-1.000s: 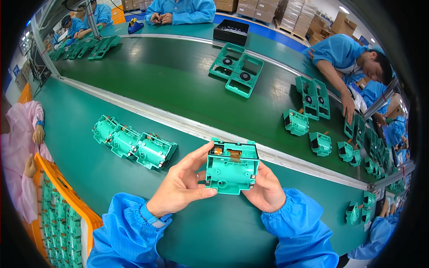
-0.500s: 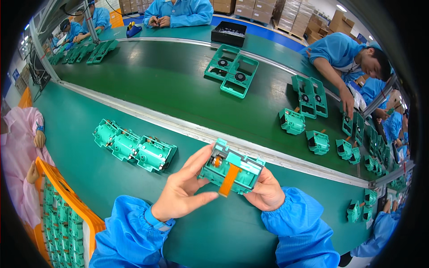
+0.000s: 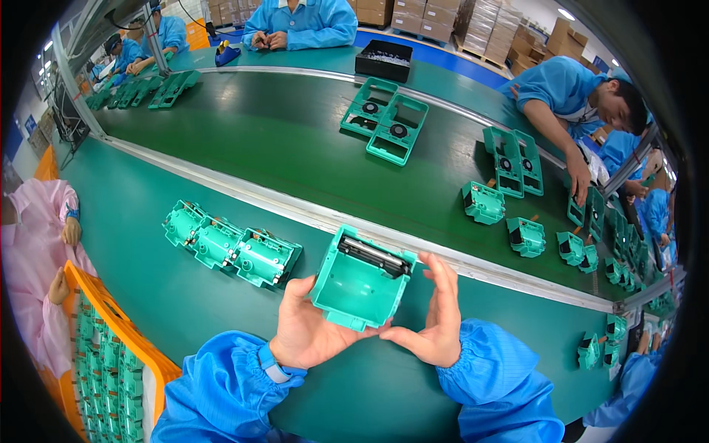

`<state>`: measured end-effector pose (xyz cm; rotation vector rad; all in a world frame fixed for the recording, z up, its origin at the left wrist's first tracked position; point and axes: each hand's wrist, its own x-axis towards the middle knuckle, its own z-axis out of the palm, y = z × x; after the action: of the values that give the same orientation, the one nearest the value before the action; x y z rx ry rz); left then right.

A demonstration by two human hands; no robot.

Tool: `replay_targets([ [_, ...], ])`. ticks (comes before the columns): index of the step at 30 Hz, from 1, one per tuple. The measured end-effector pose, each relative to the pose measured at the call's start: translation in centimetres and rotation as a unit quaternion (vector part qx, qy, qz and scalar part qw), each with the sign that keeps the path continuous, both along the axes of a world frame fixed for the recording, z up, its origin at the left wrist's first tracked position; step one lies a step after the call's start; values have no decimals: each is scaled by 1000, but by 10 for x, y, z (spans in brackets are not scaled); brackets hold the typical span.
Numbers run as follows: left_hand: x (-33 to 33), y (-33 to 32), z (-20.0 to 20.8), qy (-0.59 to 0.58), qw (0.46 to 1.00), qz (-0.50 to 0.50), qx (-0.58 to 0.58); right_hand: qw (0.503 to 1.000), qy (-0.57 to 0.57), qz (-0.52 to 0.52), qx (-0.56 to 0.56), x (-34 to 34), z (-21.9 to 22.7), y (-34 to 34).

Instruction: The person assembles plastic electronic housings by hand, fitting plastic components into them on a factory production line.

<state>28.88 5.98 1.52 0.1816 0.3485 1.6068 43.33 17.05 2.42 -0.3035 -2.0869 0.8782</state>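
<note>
A green plastic housing (image 3: 358,284) rests in my left hand (image 3: 314,328), thumb on its left wall and fingers beneath it. Its open box-like hollow faces up, and a black roller with a metal rod lies along its far edge. My right hand (image 3: 432,317) is spread at the housing's right side, fingers apart from the wall. Its thumb reaches the lower right corner; whether it touches cannot be told. To the left, a row of three similar green housings (image 3: 218,242) stands on the green worktable (image 3: 347,402).
Beyond a metal rail (image 3: 295,209), a green conveyor belt (image 3: 258,140) carries green frames (image 3: 397,131) and several housings (image 3: 484,203). An orange crate (image 3: 140,343) full of green parts stands at lower left, beside a person in pink (image 3: 37,236). Co-workers in blue sit across the belt.
The housing has been turned over, so its orange ribbon cable is hidden and its hollow shows. My right hand has let go and opened; my left hand now supports it from below.
</note>
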Motion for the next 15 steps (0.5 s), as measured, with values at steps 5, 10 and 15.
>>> replay_targets([
  [5,6,1,-7,-94,994,-39,40,998,-6,31,52,6,-6,5],
  [10,11,3,-8,-67,998,-11,9,997,13,51,58,8,-14,9],
  [15,13,2,-6,-15,1000,-10,18,998,31,52,10,13,-20,10],
])
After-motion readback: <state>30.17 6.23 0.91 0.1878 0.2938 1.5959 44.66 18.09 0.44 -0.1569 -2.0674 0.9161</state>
